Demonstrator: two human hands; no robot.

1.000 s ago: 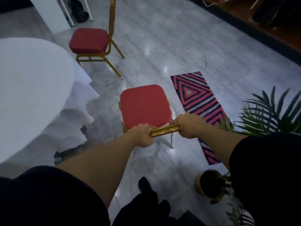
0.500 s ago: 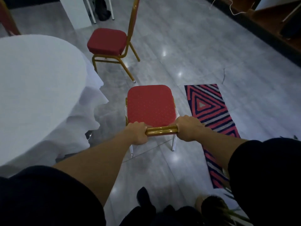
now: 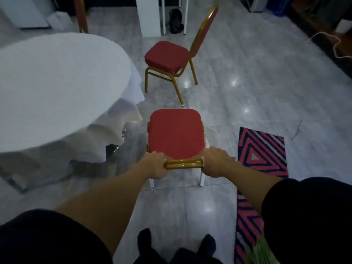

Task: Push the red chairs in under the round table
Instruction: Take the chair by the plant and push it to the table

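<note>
A red-seated chair [image 3: 176,131] with a gold frame stands right in front of me, its seat facing away. My left hand [image 3: 155,164] and my right hand [image 3: 216,161] are both closed on its gold top rail [image 3: 182,164]. The round table [image 3: 57,82], draped in a white cloth, lies to the left; the chair's seat sits beside the cloth's hanging edge, not under it. A second red chair [image 3: 167,56] stands farther off, also clear of the table. A third chair's back [image 3: 81,14] shows behind the table.
A red, black and white striped rug [image 3: 262,159] lies on the grey tiled floor to the right. A white cabinet leg and a dark bag [image 3: 176,20] stand at the back. Green leaves [image 3: 257,252] show at lower right. A cord [image 3: 333,40] trails at the far right.
My view has swung left and up, so the plant has nearly left the frame and the far chair shows whole. Both hands kept their grip; the chair has turned to face straight ahead.
</note>
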